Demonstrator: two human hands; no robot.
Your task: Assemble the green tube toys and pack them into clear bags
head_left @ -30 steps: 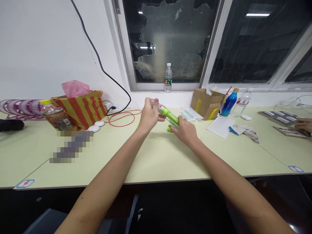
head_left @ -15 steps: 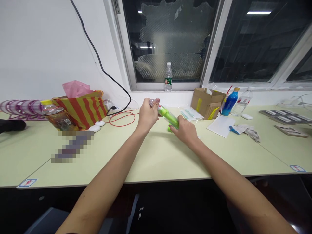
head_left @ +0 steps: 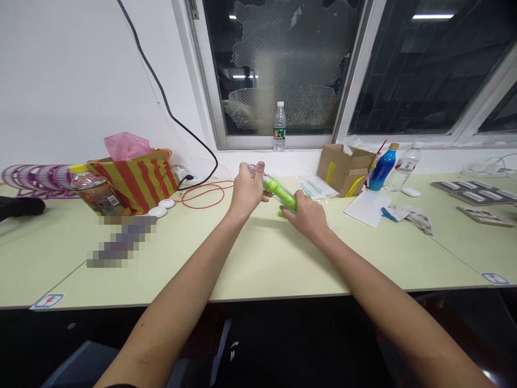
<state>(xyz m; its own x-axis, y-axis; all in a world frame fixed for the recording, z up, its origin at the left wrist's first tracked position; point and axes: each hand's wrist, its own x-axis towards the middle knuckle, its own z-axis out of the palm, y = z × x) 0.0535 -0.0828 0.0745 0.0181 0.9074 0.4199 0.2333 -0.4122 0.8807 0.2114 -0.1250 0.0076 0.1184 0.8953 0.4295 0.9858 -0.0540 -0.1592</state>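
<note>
A bright green plastic tube [head_left: 281, 193] with a clear outer wall is held aslant above the table, its clear end up to the left. My left hand [head_left: 247, 189] is closed around that clear upper end, thumb raised along it. My right hand [head_left: 307, 215] wraps the lower green part and hides its far end. A small green piece shows just below the tube by my right thumb; whether it belongs to the tube I cannot tell. The kind of tube is not clear.
On the pale table [head_left: 258, 264] stand a striped bag [head_left: 141, 183] and a drink bottle [head_left: 97, 191] at left, a cardboard box [head_left: 343, 170], a blue bottle [head_left: 383, 168] and gloves [head_left: 412, 217] at right. A red cable [head_left: 204, 196] lies behind my left hand.
Almost nothing differs. Both hands keep their hold on the green tube, and the left hand sits slightly farther right in view.
</note>
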